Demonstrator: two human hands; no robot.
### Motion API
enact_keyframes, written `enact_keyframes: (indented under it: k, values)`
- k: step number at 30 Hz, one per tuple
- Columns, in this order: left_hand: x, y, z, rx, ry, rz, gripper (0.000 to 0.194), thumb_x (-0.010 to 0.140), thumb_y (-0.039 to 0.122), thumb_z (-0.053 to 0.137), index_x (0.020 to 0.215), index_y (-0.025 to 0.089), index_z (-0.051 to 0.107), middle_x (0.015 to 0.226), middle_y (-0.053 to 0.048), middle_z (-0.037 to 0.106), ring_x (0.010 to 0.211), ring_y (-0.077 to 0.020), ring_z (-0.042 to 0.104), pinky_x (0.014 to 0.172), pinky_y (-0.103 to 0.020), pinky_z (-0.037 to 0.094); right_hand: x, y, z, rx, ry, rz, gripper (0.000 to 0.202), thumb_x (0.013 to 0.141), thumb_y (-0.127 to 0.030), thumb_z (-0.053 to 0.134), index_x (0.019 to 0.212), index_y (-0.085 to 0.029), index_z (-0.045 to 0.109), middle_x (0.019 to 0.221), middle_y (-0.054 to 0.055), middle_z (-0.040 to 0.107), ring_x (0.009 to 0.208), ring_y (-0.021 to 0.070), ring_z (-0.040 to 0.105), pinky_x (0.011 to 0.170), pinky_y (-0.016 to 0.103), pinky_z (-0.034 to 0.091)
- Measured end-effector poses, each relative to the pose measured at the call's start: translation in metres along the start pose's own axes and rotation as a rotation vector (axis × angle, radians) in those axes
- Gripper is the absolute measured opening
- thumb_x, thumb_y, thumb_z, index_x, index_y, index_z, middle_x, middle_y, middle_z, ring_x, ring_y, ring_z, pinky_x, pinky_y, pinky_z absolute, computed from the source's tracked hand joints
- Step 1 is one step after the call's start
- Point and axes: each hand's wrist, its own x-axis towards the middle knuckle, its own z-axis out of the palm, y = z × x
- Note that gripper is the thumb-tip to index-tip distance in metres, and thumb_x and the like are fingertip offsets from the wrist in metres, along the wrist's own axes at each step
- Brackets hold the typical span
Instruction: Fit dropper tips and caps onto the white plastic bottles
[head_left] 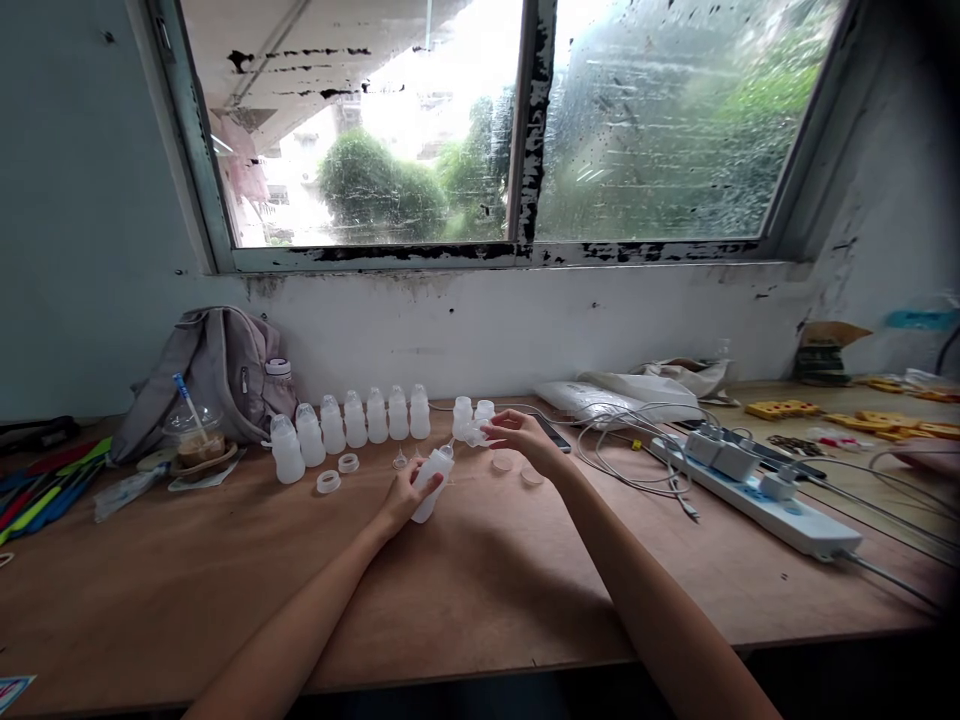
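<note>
My left hand (405, 498) is wrapped round a frosted white baby bottle (429, 492), which leans to the right and has a pale nipple top. My right hand (519, 436) pinches a clear bottle cap (475, 433) just above and right of that bottle. Behind the cap stand two open white bottles (463, 410), partly hidden by it and my fingers. Loose clear nipples (400, 461) lie just behind my left hand. White collar rings (328, 482) lie to its left, and flat round rings (502, 463) lie below my right hand.
A row of several capped baby bottles (354, 420) stands at the back left. Beyond it are a grey backpack (217, 360) and an iced drink cup (196, 435). On the right lie tangled cables (622, 440), a power strip (780, 515), plastic bags (600, 400) and a phone (553, 435).
</note>
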Motion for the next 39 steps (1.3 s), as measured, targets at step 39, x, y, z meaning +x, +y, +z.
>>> enact_keyframes:
  k: [39]
  values:
    - [-0.005,0.0,0.004,0.352,0.109,0.107,0.038,0.069,0.05,0.05,0.09,0.018,0.048,0.076,-0.001,0.056,0.07,-0.0152,0.054,0.064,-0.025,0.041,0.008,-0.005,0.056,-0.259,-0.192,-0.169,0.035,0.074,-0.05,0.044,0.076,-0.017,0.055,0.063,0.003,0.055,0.053,0.0124,0.052,0.048,0.025,0.043]
